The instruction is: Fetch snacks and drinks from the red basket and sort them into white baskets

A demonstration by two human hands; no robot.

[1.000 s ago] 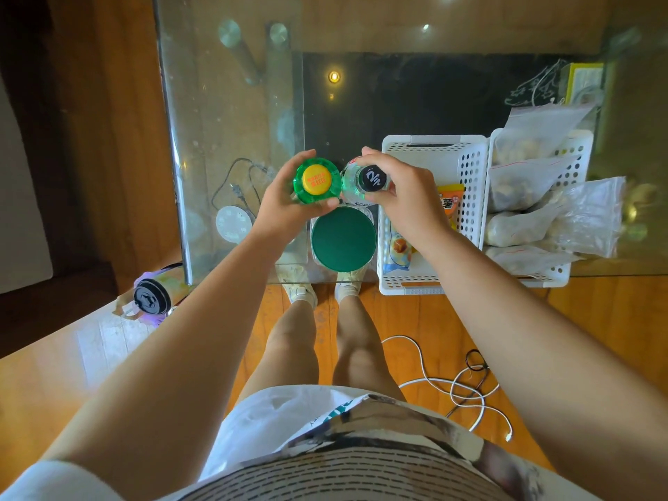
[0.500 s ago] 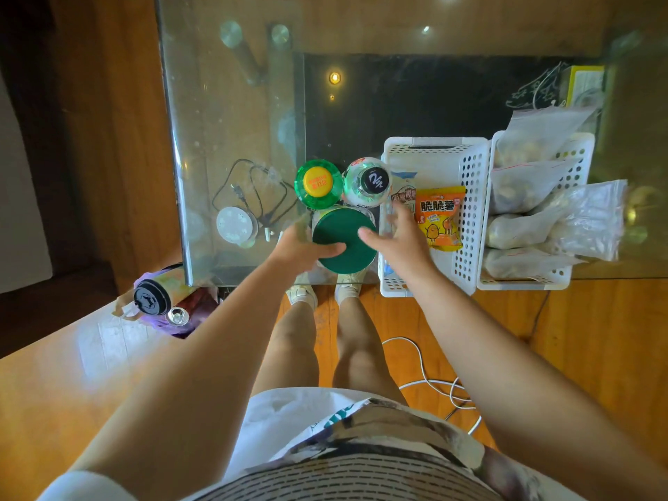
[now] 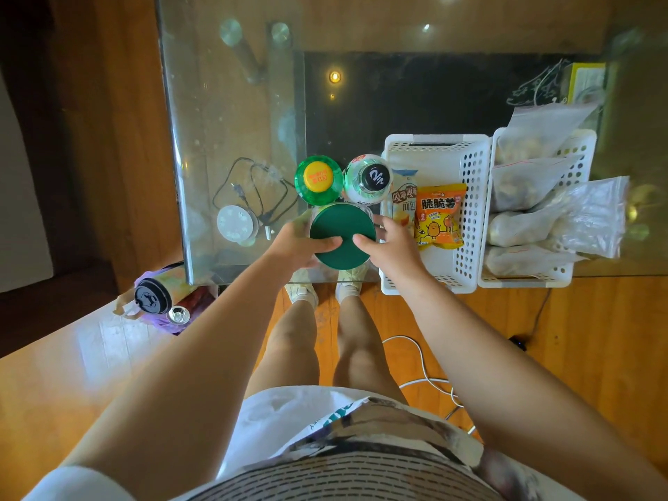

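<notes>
A jar with a dark green lid [image 3: 339, 229] stands on the glass table [image 3: 231, 121] near its front edge. My left hand [image 3: 294, 245] holds its left side and my right hand [image 3: 392, 247] its right side, both thumbs lying on the lid. Just behind the jar stand a green bottle with a yellow cap [image 3: 318, 179] and a clear bottle with a black cap [image 3: 368, 179]. The nearer white basket [image 3: 473, 197] holds an orange snack packet [image 3: 439, 215] and a pale bread packet [image 3: 403, 200]. The farther-right white basket [image 3: 582, 139] is filled with clear bags [image 3: 535, 182].
On the floor at the left lie a black-lidded cup [image 3: 151, 294] and a can [image 3: 178, 314] in a purple bag. A round white device with a black cable [image 3: 235, 220] shows through the glass. A white cable [image 3: 423, 377] lies on the floor by my legs.
Both hands let go of the two bottles, which now stand on the table, and dropped back to take hold of the green-lidded jar. The snack packets in the basket came into sight.
</notes>
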